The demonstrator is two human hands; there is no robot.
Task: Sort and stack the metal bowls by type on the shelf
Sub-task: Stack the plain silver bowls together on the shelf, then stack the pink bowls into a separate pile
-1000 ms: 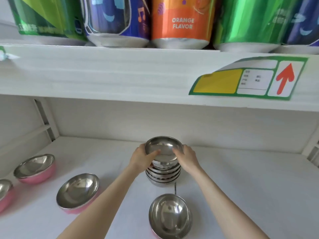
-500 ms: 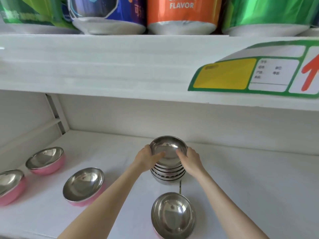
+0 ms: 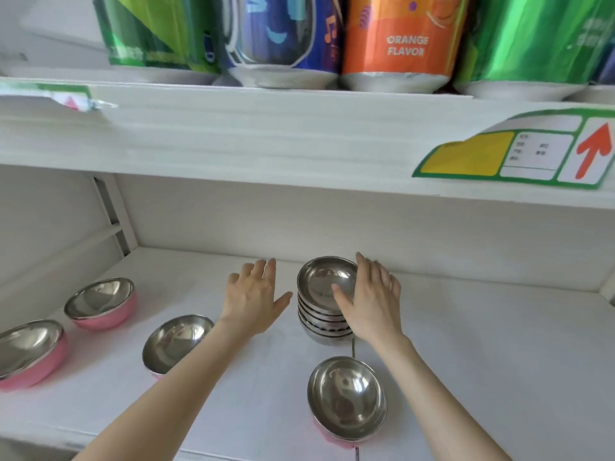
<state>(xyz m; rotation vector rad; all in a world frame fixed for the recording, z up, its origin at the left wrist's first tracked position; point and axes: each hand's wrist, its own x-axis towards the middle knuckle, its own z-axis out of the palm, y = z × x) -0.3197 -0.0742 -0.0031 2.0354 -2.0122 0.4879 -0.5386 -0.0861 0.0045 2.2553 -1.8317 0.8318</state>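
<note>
The plain steel stack (image 3: 324, 304) stands nested mid-shelf, toward the back wall. Your left hand (image 3: 253, 297) is spread and empty; your right hand (image 3: 372, 301) is open against the stack, gripping nothing. Outstanding: four pink-sided bowls (image 3: 101, 302) lie loose along the shelf's (image 3: 482, 361) front and left edges.

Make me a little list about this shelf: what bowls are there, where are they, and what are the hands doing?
plain steel stack: middle of lower shelf, bowls nested
pink bowls: four, all single; far left, back left, left of centre, front centre
left hand: open, apart from the stack
right hand: open, beside the stack's right side; contact unclear
upper shelf: big drink cans
</note>
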